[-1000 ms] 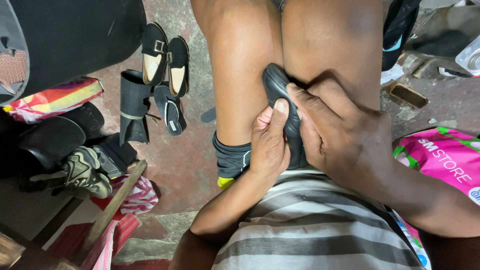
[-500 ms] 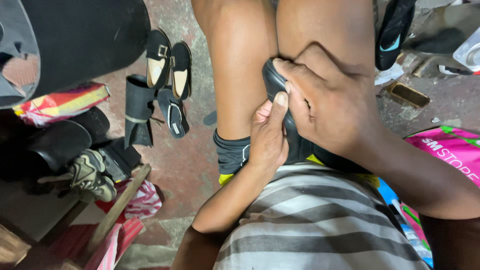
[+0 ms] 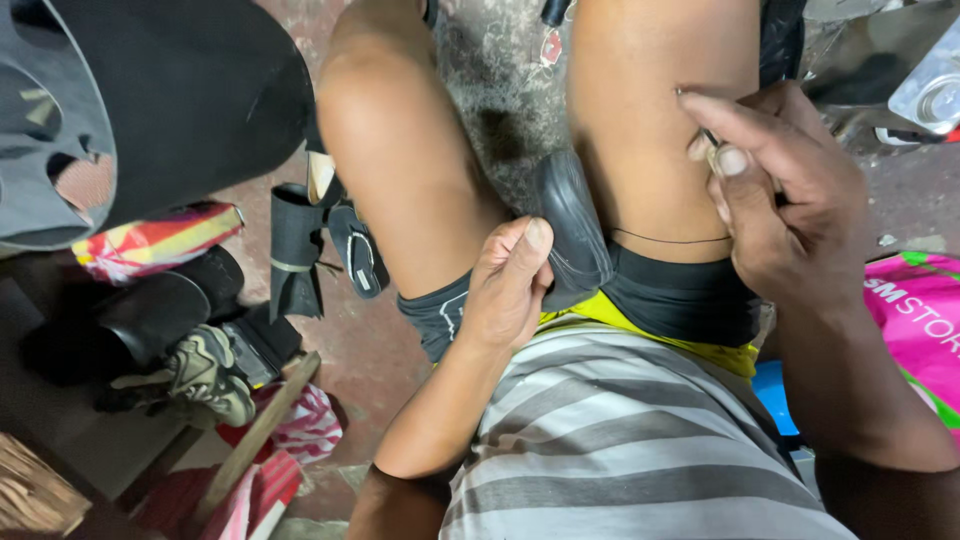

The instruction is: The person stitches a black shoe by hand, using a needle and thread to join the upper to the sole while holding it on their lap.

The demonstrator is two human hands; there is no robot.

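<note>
Right hand (image 3: 790, 210) had lifted off the black shoe (image 3: 570, 230), now pinching a thin thread (image 3: 670, 240) pulled taut rightward. Left hand (image 3: 510, 285) gripped shoe between thighs. Stitch being drawn through.

Left floor: pair of black sandals (image 3: 335, 235) beside a dark strap piece (image 3: 296, 250); worn sneaker (image 3: 205, 375) below them. Striped red-yellow bag (image 3: 150, 240) (crumpled). Pink plastic bag (image 3: 915, 320) far right.
</note>
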